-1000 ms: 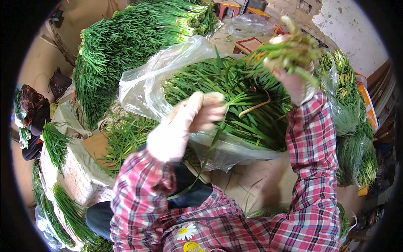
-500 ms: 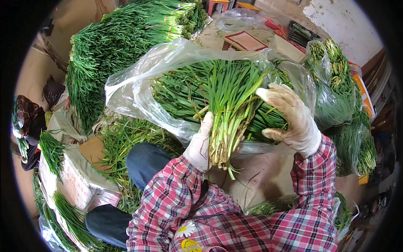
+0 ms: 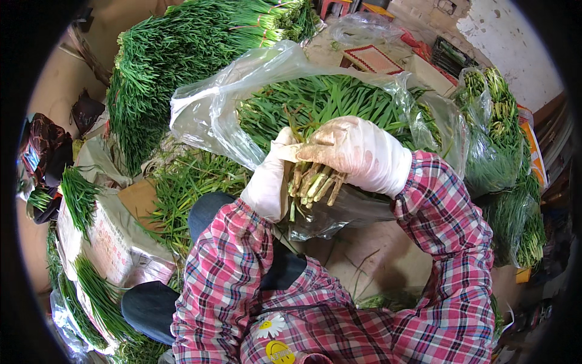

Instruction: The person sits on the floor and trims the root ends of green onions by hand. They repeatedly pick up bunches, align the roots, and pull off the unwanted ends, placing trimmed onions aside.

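A bunch of garlic chives (image 3: 315, 184) is held between my two white-gloved hands, its pale, brownish cut stems pointing down toward me. My left hand (image 3: 270, 182) is closed on the bunch's left side, thumb up. Across the top of the stems lies my right hand (image 3: 367, 156), fingers curled over them, its fingertips meeting my left thumb. It covers the middle of the bunch, and any tie there is hidden. Just behind is an open clear plastic bag (image 3: 209, 115) with more green chives (image 3: 357, 94) inside, their leaves merging with those of the held bunch.
A tall stack of tied chives (image 3: 176, 73) stands at the far left. Loose leaves (image 3: 197, 188) lie beside my knee. More chives (image 3: 112, 297) drape over a white package (image 3: 112, 242) at left. Bagged bunches (image 3: 494, 151) are piled at right. A red-edged mat (image 3: 373, 59) sits behind.
My right hand, open and apart at the right before, has moved left and closed over the stems. The bunch's cut ends have tilted toward me, and the view has shifted slightly.
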